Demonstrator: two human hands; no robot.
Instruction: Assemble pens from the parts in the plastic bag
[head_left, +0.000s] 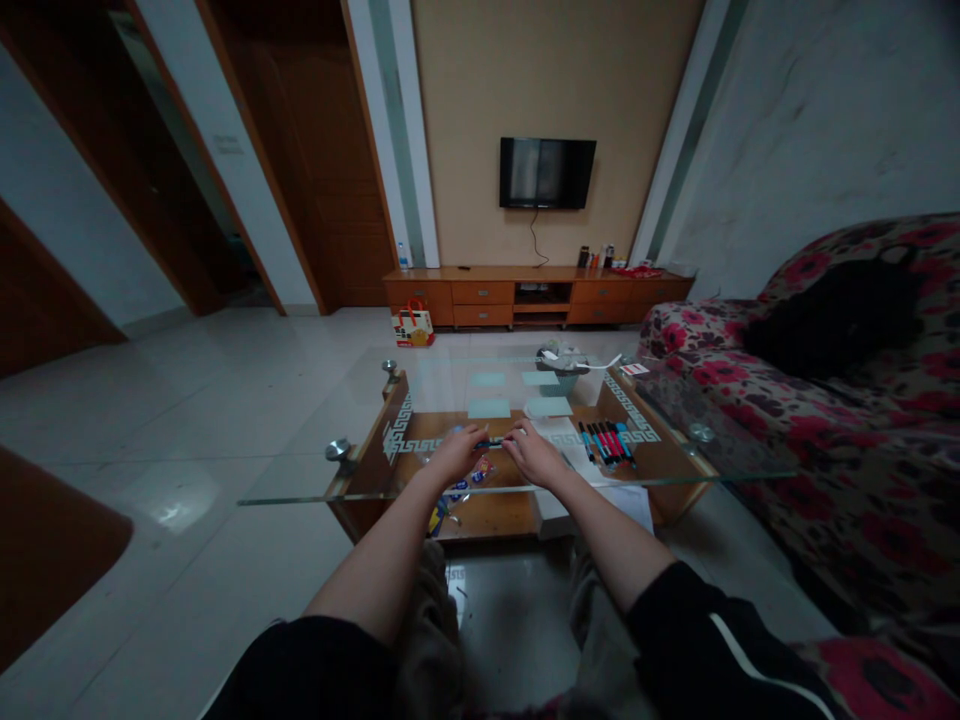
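Over the glass table, my two hands meet at a thin dark-blue marker lying level between them. My left hand is closed on its left end, and my right hand pinches the right end. The fingers cover both ends, so I cannot make out whether a cap is on. To the right, a row of markers in black, blue and pink lies side by side on the table. Small plastic packets with blue and red print show under the glass near my left hand.
Pale green rectangles show at the table's middle. A bowl holding plastic stands at its far side. White paper and a white box are on the lower shelf. A flowered sofa borders the right; a paper bag stands beyond.
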